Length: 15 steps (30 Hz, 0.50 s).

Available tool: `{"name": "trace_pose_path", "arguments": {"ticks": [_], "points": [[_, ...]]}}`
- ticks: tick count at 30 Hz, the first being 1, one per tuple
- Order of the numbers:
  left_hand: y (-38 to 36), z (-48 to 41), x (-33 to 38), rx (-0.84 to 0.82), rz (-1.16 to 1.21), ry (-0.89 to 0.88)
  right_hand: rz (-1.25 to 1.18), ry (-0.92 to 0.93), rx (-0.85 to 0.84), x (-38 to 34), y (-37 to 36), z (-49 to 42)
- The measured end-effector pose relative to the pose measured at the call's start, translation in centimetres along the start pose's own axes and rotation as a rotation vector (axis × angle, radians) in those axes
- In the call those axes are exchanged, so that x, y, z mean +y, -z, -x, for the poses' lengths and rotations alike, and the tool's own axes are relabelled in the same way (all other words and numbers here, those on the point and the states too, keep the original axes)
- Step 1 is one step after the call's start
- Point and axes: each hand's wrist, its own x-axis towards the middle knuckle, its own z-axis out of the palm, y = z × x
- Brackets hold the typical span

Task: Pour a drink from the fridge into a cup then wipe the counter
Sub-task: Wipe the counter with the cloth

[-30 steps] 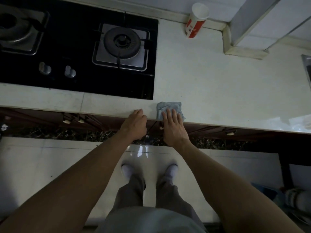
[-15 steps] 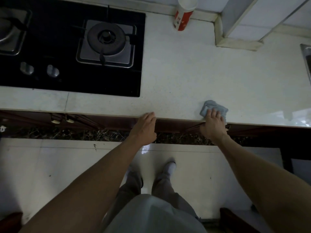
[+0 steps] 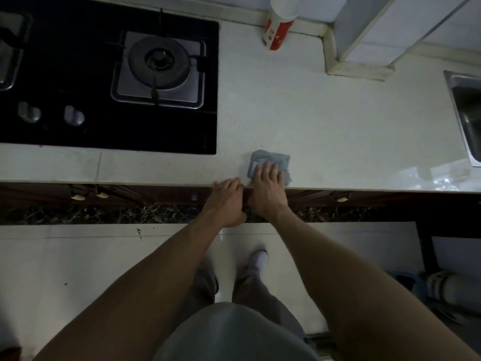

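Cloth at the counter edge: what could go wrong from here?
1. The cloth sits at the front edge of the counter under the flat right hand; a pull toward the body could drop it on the floor.
2. The left hand rests at that edge beside it; the hands may collide.
3. A wide sweep back could tip the red-and-white cup.

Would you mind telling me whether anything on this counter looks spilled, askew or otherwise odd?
Nothing stands out. The cup stands upright by the back wall, no spill shows, and the right hand presses the cloth near the front edge of the counter.
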Motion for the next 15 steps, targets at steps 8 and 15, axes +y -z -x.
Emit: {"name": "trace_pose_path", "arguments": {"ticks": [8, 15], "points": [[-0.1, 0.2, -1.0, 0.038, 0.014, -0.036, 0.054, 0.229, -0.029, -1.2, 2.3, -3.8], [0.2, 0.1, 0.7, 0.064, -0.089, 0.029, 0.118, 0.312, 0.034, 0.8, 4.7, -8.4]]}}
